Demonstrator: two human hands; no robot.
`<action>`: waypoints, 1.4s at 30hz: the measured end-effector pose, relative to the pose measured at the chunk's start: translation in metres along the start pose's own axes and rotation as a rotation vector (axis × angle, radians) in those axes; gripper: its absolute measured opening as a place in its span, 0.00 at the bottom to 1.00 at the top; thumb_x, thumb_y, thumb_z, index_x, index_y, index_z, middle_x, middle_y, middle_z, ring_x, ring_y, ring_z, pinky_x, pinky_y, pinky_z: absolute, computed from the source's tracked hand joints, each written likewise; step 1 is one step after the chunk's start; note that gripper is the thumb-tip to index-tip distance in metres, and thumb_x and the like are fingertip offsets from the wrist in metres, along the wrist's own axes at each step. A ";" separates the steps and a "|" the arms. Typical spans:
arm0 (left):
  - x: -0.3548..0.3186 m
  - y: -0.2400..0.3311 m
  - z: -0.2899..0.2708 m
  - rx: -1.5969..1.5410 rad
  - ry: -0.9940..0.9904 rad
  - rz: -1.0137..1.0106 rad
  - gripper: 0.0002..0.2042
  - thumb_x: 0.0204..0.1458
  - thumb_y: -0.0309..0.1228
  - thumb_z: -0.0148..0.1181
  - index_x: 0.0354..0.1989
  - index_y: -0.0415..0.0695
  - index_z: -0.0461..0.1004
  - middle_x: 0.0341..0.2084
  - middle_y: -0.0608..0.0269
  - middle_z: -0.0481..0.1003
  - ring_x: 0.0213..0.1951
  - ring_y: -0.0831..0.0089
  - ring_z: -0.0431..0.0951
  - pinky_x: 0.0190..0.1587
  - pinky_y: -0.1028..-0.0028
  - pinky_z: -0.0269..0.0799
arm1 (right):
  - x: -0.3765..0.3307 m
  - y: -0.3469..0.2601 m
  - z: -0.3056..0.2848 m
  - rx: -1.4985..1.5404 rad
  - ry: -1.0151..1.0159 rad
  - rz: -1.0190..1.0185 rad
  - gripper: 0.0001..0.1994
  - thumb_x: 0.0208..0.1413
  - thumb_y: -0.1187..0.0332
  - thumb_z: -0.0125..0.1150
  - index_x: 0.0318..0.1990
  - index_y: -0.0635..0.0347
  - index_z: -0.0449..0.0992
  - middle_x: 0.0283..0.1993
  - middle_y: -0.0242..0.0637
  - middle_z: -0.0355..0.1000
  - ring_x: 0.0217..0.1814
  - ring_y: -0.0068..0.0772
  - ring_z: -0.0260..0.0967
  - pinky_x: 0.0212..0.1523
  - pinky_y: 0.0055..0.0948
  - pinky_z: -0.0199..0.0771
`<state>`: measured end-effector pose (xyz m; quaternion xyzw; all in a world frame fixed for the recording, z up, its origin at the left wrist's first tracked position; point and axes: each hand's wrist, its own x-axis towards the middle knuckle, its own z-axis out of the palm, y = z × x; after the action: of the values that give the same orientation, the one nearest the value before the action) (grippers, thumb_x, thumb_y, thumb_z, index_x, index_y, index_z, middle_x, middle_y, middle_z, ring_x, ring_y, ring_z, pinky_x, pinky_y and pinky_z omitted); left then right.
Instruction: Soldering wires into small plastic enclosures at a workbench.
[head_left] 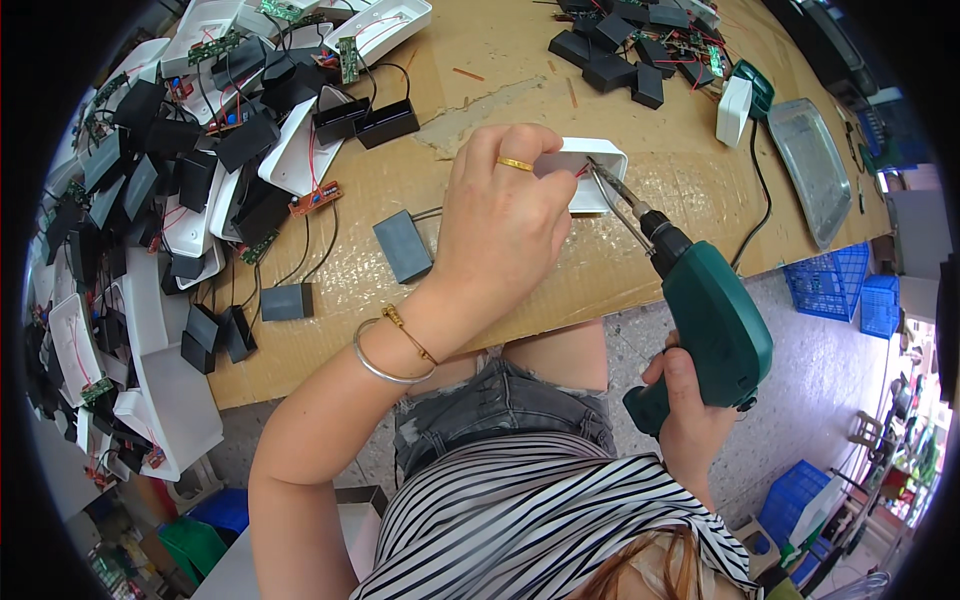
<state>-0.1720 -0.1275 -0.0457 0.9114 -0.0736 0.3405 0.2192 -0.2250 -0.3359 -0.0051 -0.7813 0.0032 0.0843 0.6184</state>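
Note:
My right hand grips the handle of a dark green soldering gun. The gun's metal tip reaches into a white plastic case near the table's front edge. My left hand is bent over the same case, its fingers closed and pinched inside it. A bit of red wire shows beside those fingertips and the tip; what the fingers hold is hidden. A dark grey box lies left of my left wrist, its dark leads passing under that hand.
A heap of white cases, black boxes and circuit boards covers the left side. More black boxes lie at the back. A metal tray and a power cord are on the right. Blue crates stand below.

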 end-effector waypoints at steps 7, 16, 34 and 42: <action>0.003 0.003 -0.004 0.015 0.004 0.008 0.06 0.30 0.22 0.60 0.20 0.40 0.71 0.36 0.59 0.67 0.41 0.58 0.65 0.43 0.62 0.64 | 0.000 -0.001 -0.001 0.027 0.004 0.000 0.15 0.53 0.68 0.55 0.45 0.68 0.67 0.35 0.37 0.68 0.28 0.23 0.65 0.31 0.21 0.64; 0.002 0.002 -0.001 -0.006 -0.007 -0.008 0.05 0.30 0.22 0.60 0.19 0.40 0.71 0.36 0.59 0.67 0.40 0.58 0.65 0.43 0.62 0.64 | -0.007 0.007 -0.008 0.040 0.062 -0.057 0.23 0.50 0.61 0.59 0.47 0.71 0.67 0.36 0.41 0.69 0.25 0.24 0.66 0.26 0.22 0.65; 0.003 0.005 -0.004 -0.009 -0.011 -0.031 0.04 0.33 0.22 0.58 0.21 0.39 0.72 0.36 0.57 0.68 0.41 0.57 0.65 0.44 0.63 0.64 | -0.007 0.019 -0.022 0.198 0.092 -0.158 0.22 0.51 0.64 0.57 0.50 0.70 0.64 0.42 0.43 0.67 0.25 0.27 0.67 0.23 0.22 0.68; 0.011 0.006 -0.029 -0.041 -0.069 -0.043 0.20 0.34 0.28 0.64 0.39 0.41 0.68 0.41 0.48 0.65 0.44 0.51 0.65 0.46 0.62 0.64 | 0.010 0.014 -0.021 0.295 0.091 -0.106 0.18 0.51 0.66 0.57 0.47 0.68 0.66 0.40 0.42 0.68 0.25 0.26 0.66 0.23 0.22 0.67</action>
<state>-0.1822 -0.1196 -0.0173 0.9193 -0.0687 0.3025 0.2423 -0.2138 -0.3587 -0.0153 -0.6843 0.0024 0.0147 0.7291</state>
